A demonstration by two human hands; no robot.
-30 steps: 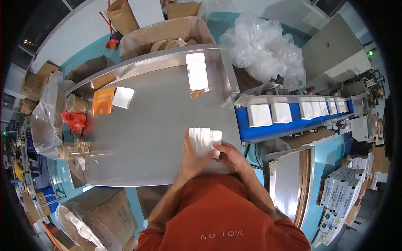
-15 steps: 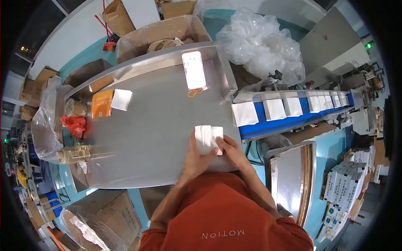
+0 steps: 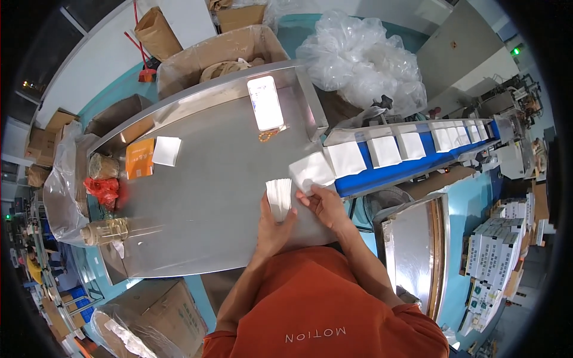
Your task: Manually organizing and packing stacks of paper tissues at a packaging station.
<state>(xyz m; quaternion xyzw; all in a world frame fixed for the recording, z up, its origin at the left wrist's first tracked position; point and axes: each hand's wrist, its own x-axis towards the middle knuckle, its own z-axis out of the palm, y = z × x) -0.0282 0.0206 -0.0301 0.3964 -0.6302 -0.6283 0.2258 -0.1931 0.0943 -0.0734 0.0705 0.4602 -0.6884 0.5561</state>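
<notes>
My left hand [image 3: 276, 228] is wrapped round a narrow stack of white folded paper, seemingly napkins [image 3: 279, 198], held on edge above the grey metal table [image 3: 203, 203]. To its right, the curled fingers of my right hand [image 3: 325, 207] grip the near edge of a flat white square of the same folded paper [image 3: 312, 170]. That square lies slanted at the near end of a blue conveyor belt [image 3: 373, 169], its right edge against a similar white square [image 3: 344, 159]. Several more white squares lie in a row along the belt.
A lit phone [image 3: 265, 102] with a beaded strap lies at the table's back. On the left are an orange packet [image 3: 139, 158], a white square [image 3: 166, 151], a red plastic bag [image 3: 102, 190] and a clear jar [image 3: 106, 231]. A raised metal rim [image 3: 197, 98] bounds the far side.
My right hand has moved a white square off the right of the stack, up and right to the belt's end. My left hand keeps the thinner stack. The view has shifted slightly.
</notes>
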